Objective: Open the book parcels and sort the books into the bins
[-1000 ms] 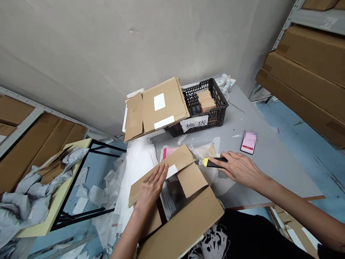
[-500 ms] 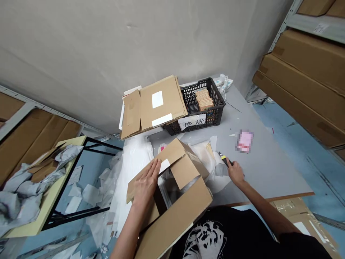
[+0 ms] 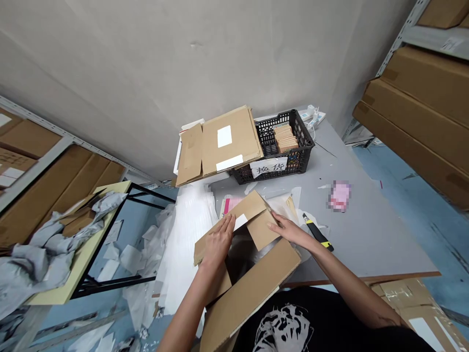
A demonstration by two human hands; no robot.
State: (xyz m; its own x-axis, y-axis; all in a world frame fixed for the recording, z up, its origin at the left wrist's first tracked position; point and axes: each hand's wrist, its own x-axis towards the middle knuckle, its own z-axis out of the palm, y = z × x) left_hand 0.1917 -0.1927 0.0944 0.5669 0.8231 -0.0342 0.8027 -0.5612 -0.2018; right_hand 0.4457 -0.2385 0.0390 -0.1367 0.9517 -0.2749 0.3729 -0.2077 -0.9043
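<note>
Now, left hand (image 3: pixel 218 240) touches carton (image 3: pixel 252 288); right hand (image 3: pixel 289 231) too.

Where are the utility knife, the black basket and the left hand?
Utility knife (image 3: pixel 318 232): head view, handle.
Black basket (image 3: pixel 302 164): head view, side wall.
Left hand (image 3: pixel 219 242): head view, back of hand.

A black T-shirt (image 3: pixel 330 318) with a white print (image 3: pixel 282 327), seemingly short-sleeved.
</note>
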